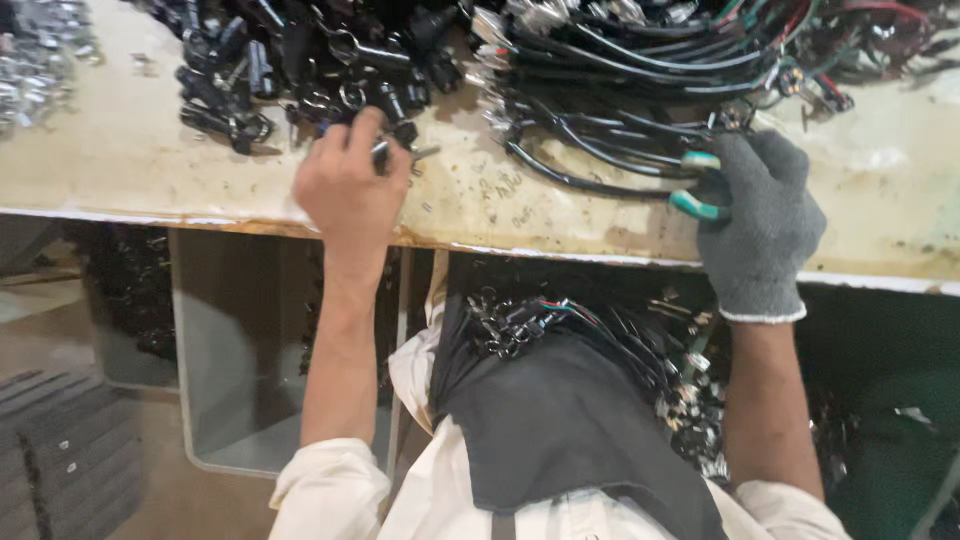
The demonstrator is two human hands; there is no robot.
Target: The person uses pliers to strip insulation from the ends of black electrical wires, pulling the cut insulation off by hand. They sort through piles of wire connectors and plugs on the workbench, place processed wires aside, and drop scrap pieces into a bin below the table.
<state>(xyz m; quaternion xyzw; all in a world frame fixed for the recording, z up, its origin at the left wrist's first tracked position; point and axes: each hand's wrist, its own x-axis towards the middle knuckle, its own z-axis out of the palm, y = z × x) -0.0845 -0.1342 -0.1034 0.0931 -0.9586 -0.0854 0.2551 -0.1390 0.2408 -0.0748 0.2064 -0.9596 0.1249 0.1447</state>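
My bare left hand (348,180) rests on the worn pale tabletop (140,165), its fingers closed on a small black connector part (392,148) at the edge of a pile of black connectors (300,60). My right hand (762,215) wears a grey knit glove and grips a tool with teal handles (697,183). The tool's head is hidden among black cables (600,150) from a big bundle of wire harnesses (650,45). A dark apron over my lap (560,420) holds a heap of finished wire pieces (520,320).
Shiny metal clips (35,55) lie at the table's far left. The table's front edge (560,255) runs across the view. Under it stand a grey bin (235,350) at left and a green container (890,450) at right.
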